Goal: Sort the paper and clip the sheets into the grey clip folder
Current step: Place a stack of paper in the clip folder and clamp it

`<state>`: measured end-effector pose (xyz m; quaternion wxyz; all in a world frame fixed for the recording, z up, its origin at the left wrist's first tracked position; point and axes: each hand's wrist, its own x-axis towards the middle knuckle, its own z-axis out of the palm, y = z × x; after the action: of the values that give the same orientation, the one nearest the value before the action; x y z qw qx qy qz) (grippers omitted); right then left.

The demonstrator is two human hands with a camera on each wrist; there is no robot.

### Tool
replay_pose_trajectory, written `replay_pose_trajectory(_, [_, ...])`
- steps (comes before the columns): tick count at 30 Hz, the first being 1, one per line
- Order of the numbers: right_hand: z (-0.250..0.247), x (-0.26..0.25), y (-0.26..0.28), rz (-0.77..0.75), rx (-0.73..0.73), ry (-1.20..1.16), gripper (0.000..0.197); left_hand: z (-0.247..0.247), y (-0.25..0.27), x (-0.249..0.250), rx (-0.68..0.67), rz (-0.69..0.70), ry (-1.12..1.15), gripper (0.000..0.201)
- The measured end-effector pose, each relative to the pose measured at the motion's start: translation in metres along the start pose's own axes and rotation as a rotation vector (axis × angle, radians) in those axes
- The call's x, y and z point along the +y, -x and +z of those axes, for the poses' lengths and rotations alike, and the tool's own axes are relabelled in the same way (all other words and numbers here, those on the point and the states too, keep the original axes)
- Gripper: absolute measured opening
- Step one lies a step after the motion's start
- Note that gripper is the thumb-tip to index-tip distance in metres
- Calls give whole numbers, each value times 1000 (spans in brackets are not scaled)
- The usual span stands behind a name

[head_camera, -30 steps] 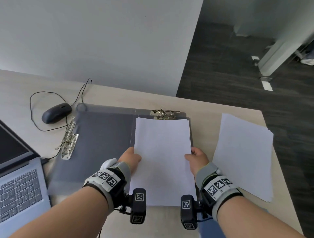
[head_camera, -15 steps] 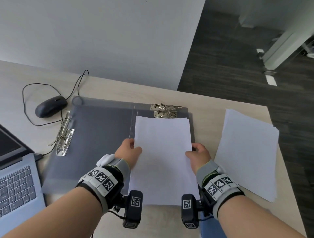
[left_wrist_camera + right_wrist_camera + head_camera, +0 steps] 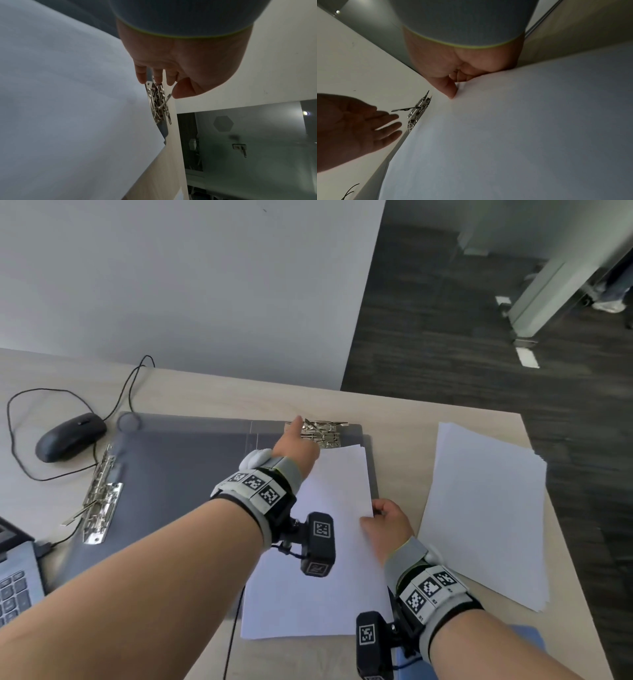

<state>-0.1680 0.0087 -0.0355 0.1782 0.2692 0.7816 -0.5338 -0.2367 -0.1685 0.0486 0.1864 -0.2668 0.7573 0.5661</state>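
The grey clip folder [image 3: 178, 467] lies open on the table. A stack of white sheets [image 3: 318, 577] rests on its right half, its top edge just below the metal top clip [image 3: 325, 434]. My left hand [image 3: 298, 433] reaches over the sheets to that clip. In the left wrist view its straight fingers [image 3: 155, 75] touch the clip [image 3: 158, 106] and the thumb meets the raised lever. My right hand [image 3: 380, 515] pinches the stack's right edge, thumb on top of the paper [image 3: 522, 135] and fingers [image 3: 462, 77] curled under.
A second stack of white paper [image 3: 486, 508] lies to the right, near the table's right edge. Another metal clip [image 3: 101, 498] sits on the folder's left side. A wired mouse [image 3: 70, 436] and a laptop [image 3: 17, 587] are at the left.
My left hand let go of the stack's left edge and reached forward to the top clip. The right hand kept hold of the right edge. The stack now sits slightly skewed.
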Motion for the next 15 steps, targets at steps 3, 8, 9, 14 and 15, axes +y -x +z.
replay_pose_trajectory(3, [1, 2, -2, 18, 0, -19, 27, 15, 1, 7, -151, 119, -16, 75])
replay_pose_trajectory(8, [-4, 1, -3, 11, -18, -80, 28, 20, 7, -6, -55, 215, -86, 76])
replay_pose_trajectory(9, [-6, 2, -3, 22, -45, -113, 29, 15, 9, -13, 43, 209, -88, 69])
replay_pose_trajectory(14, [-14, 2, -1, 21, -110, -183, 28, -28, 13, -65, 312, 143, -197, 50])
replay_pose_trajectory(15, [-15, 2, -1, 29, -122, -201, 28, -35, 16, -76, 309, 101, -184, 52])
